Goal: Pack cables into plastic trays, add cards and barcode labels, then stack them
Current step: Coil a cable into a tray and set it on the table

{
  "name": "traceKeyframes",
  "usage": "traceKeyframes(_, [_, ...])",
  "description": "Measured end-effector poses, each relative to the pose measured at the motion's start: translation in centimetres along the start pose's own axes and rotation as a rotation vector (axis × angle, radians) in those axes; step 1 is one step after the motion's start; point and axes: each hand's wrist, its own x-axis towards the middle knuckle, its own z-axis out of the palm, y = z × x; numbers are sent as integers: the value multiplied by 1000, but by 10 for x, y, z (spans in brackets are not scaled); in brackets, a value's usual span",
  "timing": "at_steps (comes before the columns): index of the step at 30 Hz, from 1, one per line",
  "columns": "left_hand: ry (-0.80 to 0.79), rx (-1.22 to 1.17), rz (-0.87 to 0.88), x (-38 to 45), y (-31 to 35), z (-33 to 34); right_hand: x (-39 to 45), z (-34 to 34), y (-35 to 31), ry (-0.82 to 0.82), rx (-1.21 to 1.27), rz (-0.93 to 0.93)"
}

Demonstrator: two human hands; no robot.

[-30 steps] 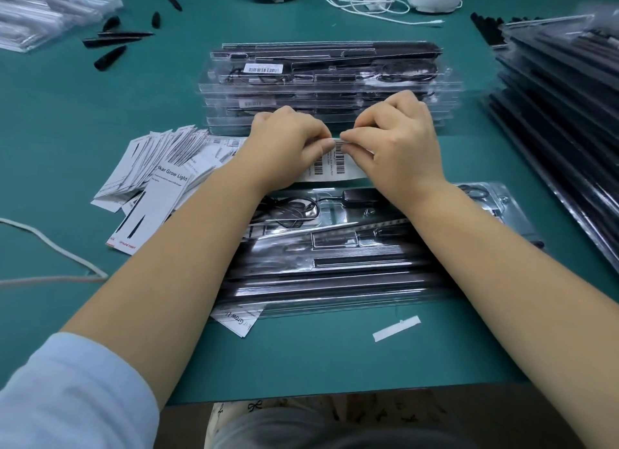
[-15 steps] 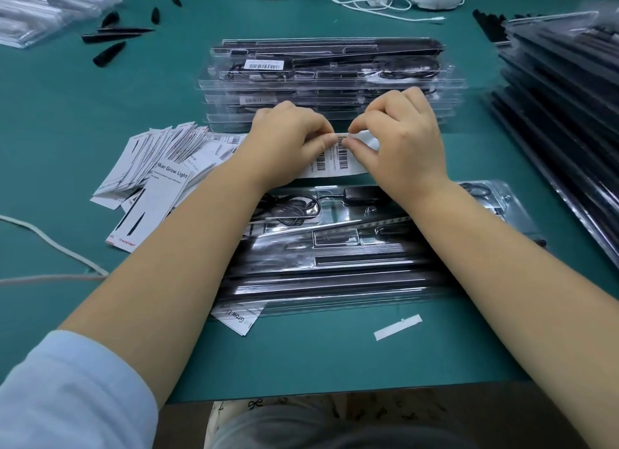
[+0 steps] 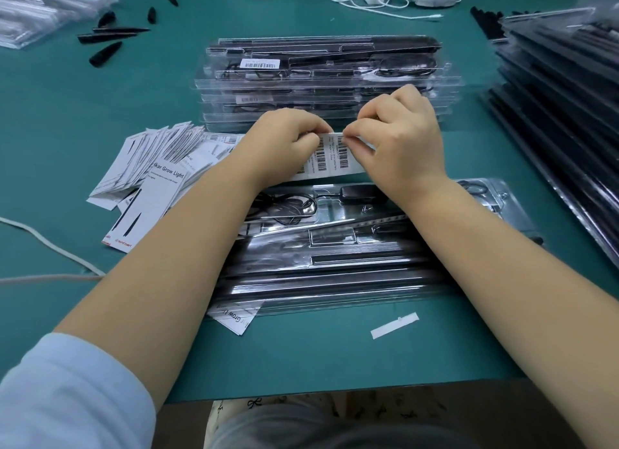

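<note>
While fingers curl, both hands [image 3: 345, 144] pinch the barcode label sheet [image 3: 330, 159].

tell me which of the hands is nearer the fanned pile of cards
Left. The left hand sits just right of the fanned pile of cards, nearly touching it; the right hand is farther right, beyond the left.

Glossy clear plastic tray [image 3: 395, 281], matt paper label sheet [image 3: 331, 160]; matt green tabletop [image 3: 100, 90], paper cards [image 3: 150, 167]
</note>
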Motion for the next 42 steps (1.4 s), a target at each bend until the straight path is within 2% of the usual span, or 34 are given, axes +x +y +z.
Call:
traceKeyframes(6, [-15, -28, -20, 0, -1, -1, 2, 1, 0, -3, 4, 15])
traceKeyframes(12, [-49, -38, -27, -2, -1, -2, 0, 4, -3, -106, 121, 87])
traceKeyframes(16, [-58, -70, -62, -3, -2, -3, 0, 0, -1, -113, 215, 301])
traceKeyframes(23, [-138, -89, -120, -3, -5, 0, 1, -8, 16, 45, 423, 824])
traceKeyframes(26, [-139, 50, -47, -2, -7, 0, 2, -7, 22, 84, 510, 1024])
traceKeyframes(30, [-135, 246, 50, -1, -4, -2, 2, -7, 27, 117, 587, 1105])
traceKeyframes(36, [-289, 168, -2, -3, -2, -6, 1, -8, 30, 137, 658, 1134])
traceKeyframes(40, [-574, 141, -109, -5, -1, -4, 1, -10, 34, 161, 677, 1175])
traceKeyframes(42, [-649, 202, -124, -4, 1, 0, 2, -10, 35, 177, 697, 1204])
